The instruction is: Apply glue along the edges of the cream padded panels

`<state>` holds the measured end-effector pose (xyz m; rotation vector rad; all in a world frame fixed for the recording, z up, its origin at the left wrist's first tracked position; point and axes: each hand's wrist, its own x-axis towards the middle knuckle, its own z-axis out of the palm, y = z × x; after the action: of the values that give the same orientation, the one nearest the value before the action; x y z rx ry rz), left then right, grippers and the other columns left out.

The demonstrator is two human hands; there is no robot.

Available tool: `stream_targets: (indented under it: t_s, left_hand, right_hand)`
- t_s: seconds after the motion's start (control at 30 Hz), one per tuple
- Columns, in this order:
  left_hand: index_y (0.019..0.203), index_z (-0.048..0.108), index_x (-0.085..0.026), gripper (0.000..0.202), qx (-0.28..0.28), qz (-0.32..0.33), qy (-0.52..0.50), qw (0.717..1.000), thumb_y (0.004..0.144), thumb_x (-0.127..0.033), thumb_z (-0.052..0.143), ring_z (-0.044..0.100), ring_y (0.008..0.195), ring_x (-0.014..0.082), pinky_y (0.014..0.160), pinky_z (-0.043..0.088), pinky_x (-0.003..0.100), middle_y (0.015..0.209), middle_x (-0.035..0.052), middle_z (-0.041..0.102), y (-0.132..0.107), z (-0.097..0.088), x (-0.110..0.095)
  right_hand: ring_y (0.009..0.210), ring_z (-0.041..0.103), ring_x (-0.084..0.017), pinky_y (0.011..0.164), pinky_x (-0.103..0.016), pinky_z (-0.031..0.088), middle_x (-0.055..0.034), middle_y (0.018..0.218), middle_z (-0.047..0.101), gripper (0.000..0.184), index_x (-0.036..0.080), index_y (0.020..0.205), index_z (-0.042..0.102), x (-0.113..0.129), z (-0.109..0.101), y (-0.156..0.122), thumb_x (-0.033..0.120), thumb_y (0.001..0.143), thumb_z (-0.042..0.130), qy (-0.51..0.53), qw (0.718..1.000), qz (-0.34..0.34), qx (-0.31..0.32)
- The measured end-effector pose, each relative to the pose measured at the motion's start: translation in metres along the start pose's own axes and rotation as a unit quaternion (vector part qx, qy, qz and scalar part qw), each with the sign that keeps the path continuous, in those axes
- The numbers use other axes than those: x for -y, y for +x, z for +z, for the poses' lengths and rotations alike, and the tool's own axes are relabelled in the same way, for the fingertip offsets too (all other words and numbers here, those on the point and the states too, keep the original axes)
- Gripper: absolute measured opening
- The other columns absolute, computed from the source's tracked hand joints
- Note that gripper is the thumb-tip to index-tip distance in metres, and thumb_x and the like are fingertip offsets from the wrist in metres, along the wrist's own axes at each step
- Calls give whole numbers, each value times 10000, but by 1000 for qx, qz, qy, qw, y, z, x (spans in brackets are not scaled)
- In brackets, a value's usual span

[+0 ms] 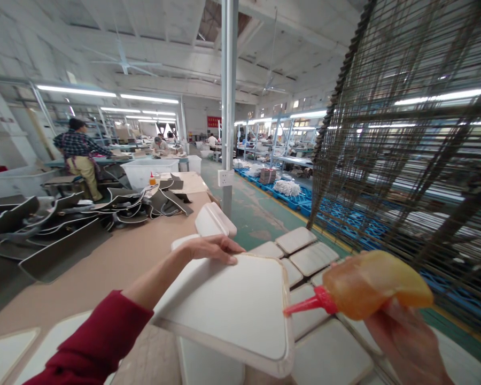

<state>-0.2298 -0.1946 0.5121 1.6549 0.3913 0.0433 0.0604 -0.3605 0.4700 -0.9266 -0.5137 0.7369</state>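
Observation:
My left hand (214,248) grips the far edge of a white padded panel (232,307) with rounded corners, thumb on top and the fingers bent over the rim. The panel is tilted above the table. In my right hand (403,331) is a squeeze bottle (379,283) of amber liquid, probably glue, lying nearly level. Its red nozzle (307,306) points left, and the tip meets the panel's right border. A glossy yellowish line runs along that border above the tip.
Several similar white panels (328,350) lie in rows at the right. Dark grey curved pieces (64,240) are heaped on the brown tabletop (116,256) at the left. A wire mesh rack (404,123) leans at the right. A pole (227,133) rises ahead; a co-worker (80,155) stands far left.

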Motion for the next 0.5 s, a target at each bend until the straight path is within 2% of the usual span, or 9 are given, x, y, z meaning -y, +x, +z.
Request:
stream_targets:
  t_s: [0.1, 0.23, 0.33, 0.4, 0.5]
  left_hand:
    - [1101, 644, -118, 447, 7, 5, -6, 1000, 739, -380, 657, 616, 800, 180, 722, 464, 234, 923, 53, 687, -1, -1, 1]
    - [1084, 654, -123, 437, -8, 5, -8, 1000, 736, -387, 658, 613, 803, 184, 726, 464, 242, 909, 51, 686, -2, -2, 3]
    - [1068, 660, -129, 451, -20, 4, -10, 1000, 714, -408, 674, 613, 785, 182, 719, 467, 245, 884, 46, 687, -3, -3, 5]
    - [1053, 664, -123, 459, -21, 8, -11, 1000, 704, -420, 681, 612, 770, 181, 709, 468, 245, 869, 48, 686, -3, -4, 6]
    - [1037, 667, -113, 454, -30, 14, -14, 999, 705, -422, 682, 611, 763, 177, 702, 467, 241, 861, 53, 685, -5, -6, 9]
  right_hand:
    - [1001, 555, -317, 951, -430, 387, -72, 1028, 631, 665, 315, 949, 662, -3, -2, 0, 392, 320, 863, -4, 1000, -8, -11]
    - [1009, 559, -288, 979, -402, 362, -35, 1038, 632, 576, 349, 942, 662, -7, -6, -1, 374, 398, 847, 16, 999, 9, 44]
    - [1045, 537, -276, 992, -346, 340, -30, 1065, 622, 652, 344, 934, 669, -7, -5, -3, 395, 316, 868, -10, 1000, -2, -16]
    - [1032, 542, -276, 940, -316, 395, -44, 1084, 615, 702, 327, 927, 678, -5, -4, -5, 413, 259, 876, -25, 998, -1, -57]
    - [901, 600, -270, 688, -261, 520, -61, 1051, 627, 675, 321, 903, 690, -6, -2, -5, 384, 258, 877, -9, 999, 5, -34]
